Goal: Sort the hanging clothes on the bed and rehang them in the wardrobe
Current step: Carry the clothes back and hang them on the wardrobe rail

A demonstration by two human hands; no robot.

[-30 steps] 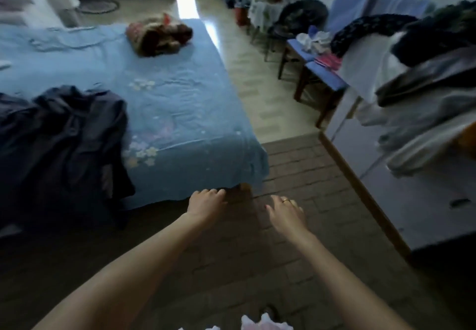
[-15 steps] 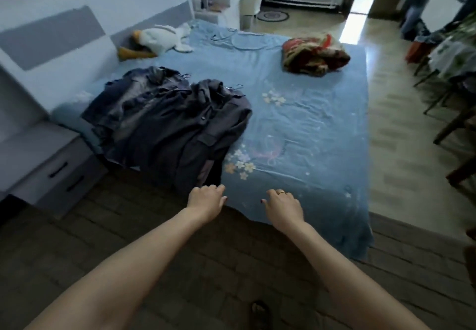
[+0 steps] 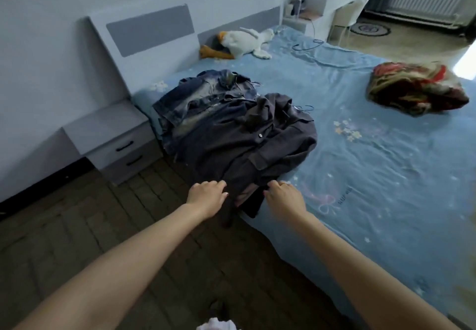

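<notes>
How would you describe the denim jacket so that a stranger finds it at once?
Start at the blue-sheeted bed and find the clothes pile near the grey nightstand. The faded blue denim jacket lies nearest the headboard, partly under the plain dark grey shirt; only it has bleached patches.

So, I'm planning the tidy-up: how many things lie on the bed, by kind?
Dark garments on hangers: 2, a washed blue denim jacket and a dark grey button-up jacket
White plush goose toy: 1
Crumpled red patterned blanket: 1
Loose dark wire hanger: 1
Total: 5
</notes>
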